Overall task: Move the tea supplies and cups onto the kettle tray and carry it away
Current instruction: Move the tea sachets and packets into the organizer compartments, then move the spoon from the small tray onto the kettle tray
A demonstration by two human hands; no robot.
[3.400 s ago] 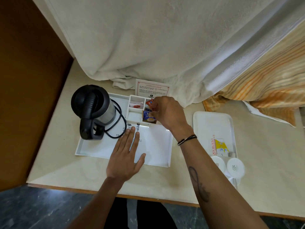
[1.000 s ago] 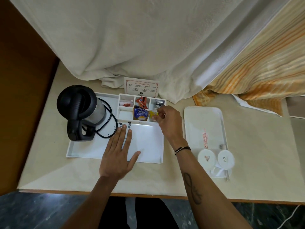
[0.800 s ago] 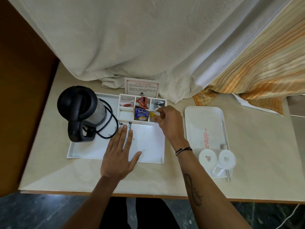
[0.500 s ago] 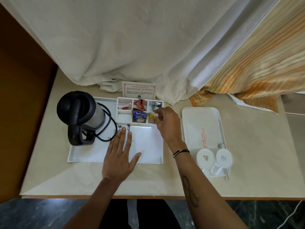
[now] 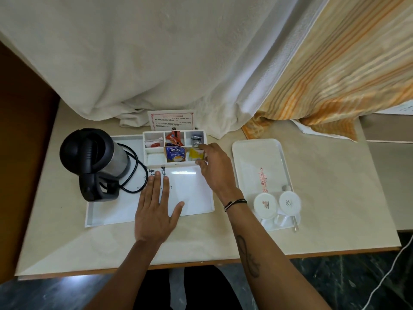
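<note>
Head view: I saw the yellow sachet [image 5: 196, 153] sitting in the front right compartment of the divided caddy [image 5: 175, 148] at the far edge of the kettle tray [image 5: 125, 211]. The right hand [image 5: 214, 168] pinched its edge between fingertips and thumb, still seating it beside the blue Tetley tea bag [image 5: 175, 153]. A few seconds before, that sachet had lain on the serving tray [image 5: 257, 157] to the right, which had since lost it. The left hand [image 5: 156, 209] stayed flat and open on the kettle tray's bare floor, grasping nothing. The electric kettle [image 5: 93, 157] stood at the left end of that tray. I judged the supplies as transferred. The two upturned cups [image 5: 277, 203] and a spoon [image 5: 294, 220] remained at the serving tray's near edge, so they came next.
</note>
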